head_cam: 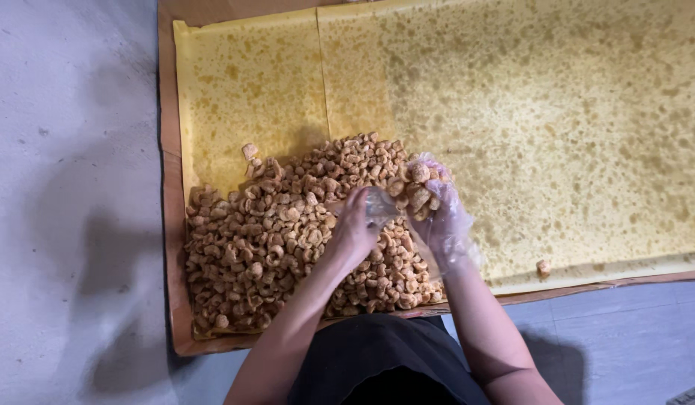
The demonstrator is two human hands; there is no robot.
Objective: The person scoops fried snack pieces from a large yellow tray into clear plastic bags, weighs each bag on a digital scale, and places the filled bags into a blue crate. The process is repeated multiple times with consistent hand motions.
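Floor: grey concrete floor point(70, 187) fills the left side and the near right corner, with soft shadows across it.
Cardboard: brown cardboard sheet point(166, 150) lies flat on the floor; its left and near edges show as a thin border around the paper.
Paper: yellow paper sheets point(572, 127), blotched all over with darker oil spots, cover nearly all of the cardboard; a seam between two sheets runs from the far edge toward the heap.
Heap: pile of fried puffed pieces point(272, 240), light brown and curled, sits in the near left corner of the paper, reaching to the near edge and about halfway up the left side.
Person: dark clothing point(377, 360) shows at the bottom centre, both bare forearms stretched out over the heap.
Right hand: right hand point(437, 214) wears a thin clear plastic glove and is cupped around a handful of the pieces, raised just above the right end of the heap.
Left hand: left hand point(355, 229) is bare, fingers pinching the loose edge of the glove at the other hand, just over the heap.
Stray piece: single fried piece point(543, 266) lies alone near the near edge of the paper, well apart from the heap on the right.
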